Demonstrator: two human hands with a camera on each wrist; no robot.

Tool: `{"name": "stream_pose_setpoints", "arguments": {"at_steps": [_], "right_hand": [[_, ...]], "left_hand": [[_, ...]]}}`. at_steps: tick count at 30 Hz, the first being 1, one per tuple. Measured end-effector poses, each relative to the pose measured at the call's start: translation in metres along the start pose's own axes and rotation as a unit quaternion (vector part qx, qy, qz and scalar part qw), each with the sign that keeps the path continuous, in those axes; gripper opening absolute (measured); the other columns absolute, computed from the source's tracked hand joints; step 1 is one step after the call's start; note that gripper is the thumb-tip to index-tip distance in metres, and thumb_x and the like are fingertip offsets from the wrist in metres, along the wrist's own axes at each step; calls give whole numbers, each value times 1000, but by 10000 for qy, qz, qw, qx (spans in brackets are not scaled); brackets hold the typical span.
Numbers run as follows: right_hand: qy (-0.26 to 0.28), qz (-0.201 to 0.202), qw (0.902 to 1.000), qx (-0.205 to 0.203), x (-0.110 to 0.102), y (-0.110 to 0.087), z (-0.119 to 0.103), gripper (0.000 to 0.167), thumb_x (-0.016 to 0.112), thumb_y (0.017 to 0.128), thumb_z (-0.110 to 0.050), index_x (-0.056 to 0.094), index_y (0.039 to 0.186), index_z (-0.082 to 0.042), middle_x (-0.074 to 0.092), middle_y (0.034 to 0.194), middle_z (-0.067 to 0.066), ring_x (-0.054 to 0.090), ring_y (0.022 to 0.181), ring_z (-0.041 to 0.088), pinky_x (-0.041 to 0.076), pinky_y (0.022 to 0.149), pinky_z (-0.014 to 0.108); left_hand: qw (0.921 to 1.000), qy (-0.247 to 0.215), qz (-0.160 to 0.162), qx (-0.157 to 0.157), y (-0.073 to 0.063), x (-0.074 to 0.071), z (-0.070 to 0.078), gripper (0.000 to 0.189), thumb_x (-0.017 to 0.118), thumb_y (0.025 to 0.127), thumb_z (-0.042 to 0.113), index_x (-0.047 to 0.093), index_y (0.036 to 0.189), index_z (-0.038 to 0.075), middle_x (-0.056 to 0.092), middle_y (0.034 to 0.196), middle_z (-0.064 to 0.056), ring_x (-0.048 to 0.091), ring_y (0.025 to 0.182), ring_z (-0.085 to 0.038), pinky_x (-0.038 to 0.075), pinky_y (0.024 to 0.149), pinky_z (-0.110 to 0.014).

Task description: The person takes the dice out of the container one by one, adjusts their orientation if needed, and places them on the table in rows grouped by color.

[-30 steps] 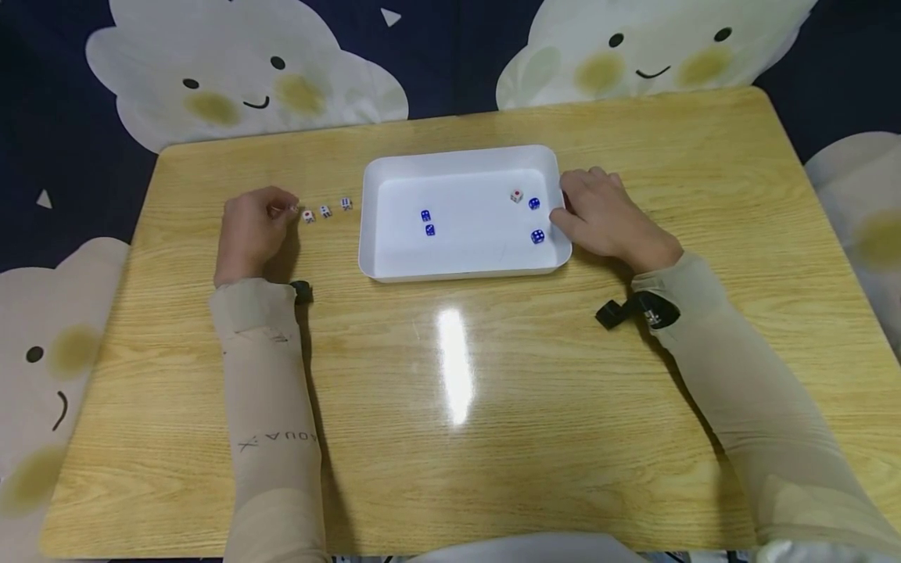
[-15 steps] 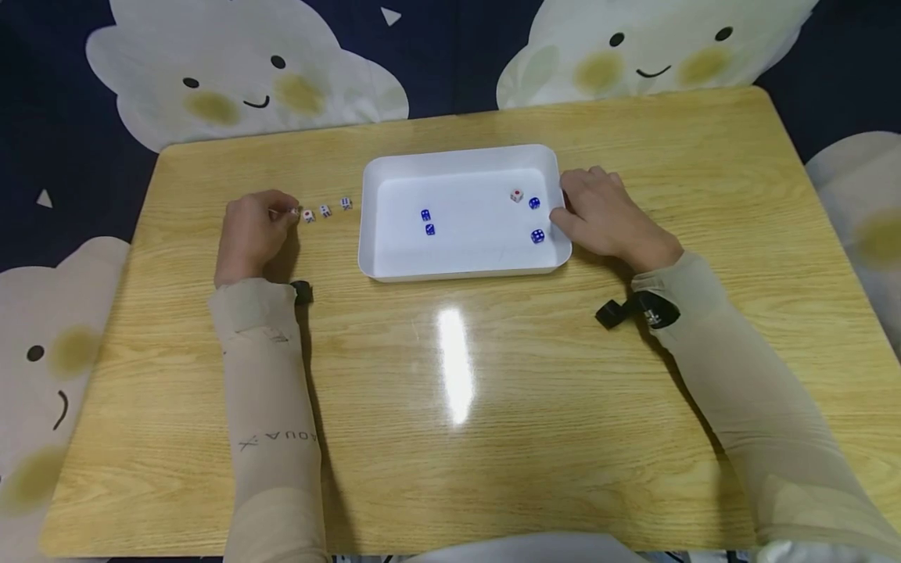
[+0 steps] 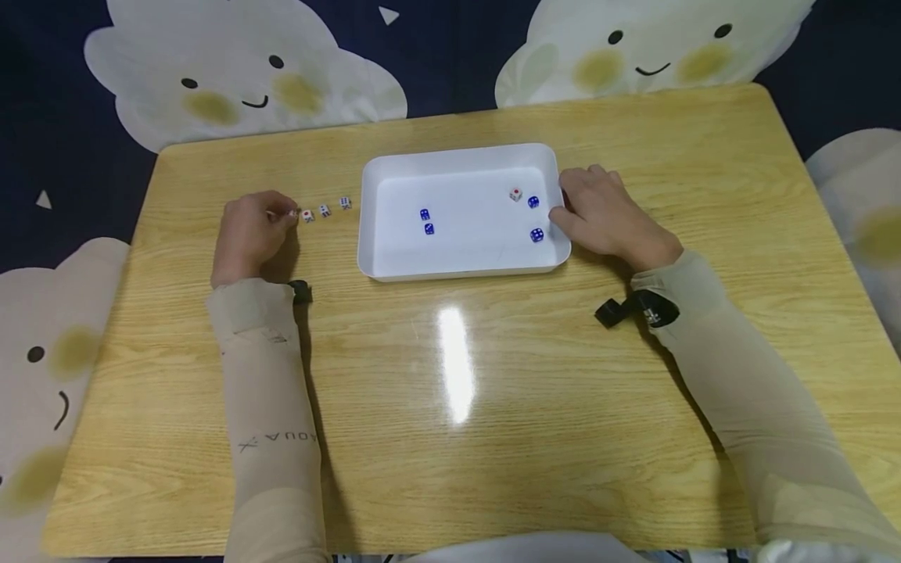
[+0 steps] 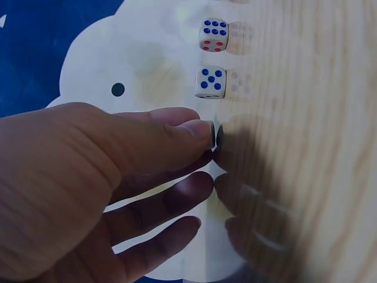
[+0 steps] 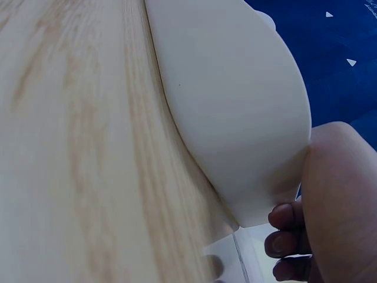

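Observation:
My left hand [image 3: 249, 234] is at the left end of a short row of white dice, its thumb and forefinger pinching a white die [image 3: 292, 213]. In the left wrist view the thumb covers that die. Beside it in the row stand a die with a red dot [image 3: 307, 216], another white die [image 3: 324, 210] and a third [image 3: 345, 202]. My right hand [image 3: 608, 211] grips the right end of a white tray [image 3: 464, 274], thumb at the rim. The right wrist view shows curled fingers [image 5: 285, 243] by the tray's outer wall.
Inside the tray lie two blue dice [image 3: 426, 222] left of centre. Toward its right end are a white die [image 3: 516, 194] and two more blue dice [image 3: 537, 234]. The wooden table [image 3: 535, 438] ends at a cloud-print cloth [image 3: 246, 70] behind.
My left hand has come slightly toward me and down with the pinched die, which now lies level with the row. The right hand and tray have stayed put.

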State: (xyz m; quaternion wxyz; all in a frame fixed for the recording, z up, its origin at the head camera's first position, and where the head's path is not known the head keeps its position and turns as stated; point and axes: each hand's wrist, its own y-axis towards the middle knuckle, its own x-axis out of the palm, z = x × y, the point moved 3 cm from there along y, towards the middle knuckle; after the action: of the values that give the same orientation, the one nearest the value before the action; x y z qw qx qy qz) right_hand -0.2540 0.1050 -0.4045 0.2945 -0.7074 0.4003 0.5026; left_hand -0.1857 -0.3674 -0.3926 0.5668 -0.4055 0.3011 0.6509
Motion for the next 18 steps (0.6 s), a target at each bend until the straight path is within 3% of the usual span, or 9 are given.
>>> {"name": "stream_pose_setpoints", "arguments": {"at_steps": [18], "right_hand": [[38, 84, 9999, -67, 0, 0, 2, 24, 44, 98, -29, 51, 92, -7, 52, 87, 12, 41, 84, 32, 24, 75, 37]], "left_hand": [[9994, 23, -310, -166, -2, -1, 3, 31, 56, 107, 24, 70, 128, 6, 68, 132, -22, 62, 115, -38, 50, 97, -57]]}}
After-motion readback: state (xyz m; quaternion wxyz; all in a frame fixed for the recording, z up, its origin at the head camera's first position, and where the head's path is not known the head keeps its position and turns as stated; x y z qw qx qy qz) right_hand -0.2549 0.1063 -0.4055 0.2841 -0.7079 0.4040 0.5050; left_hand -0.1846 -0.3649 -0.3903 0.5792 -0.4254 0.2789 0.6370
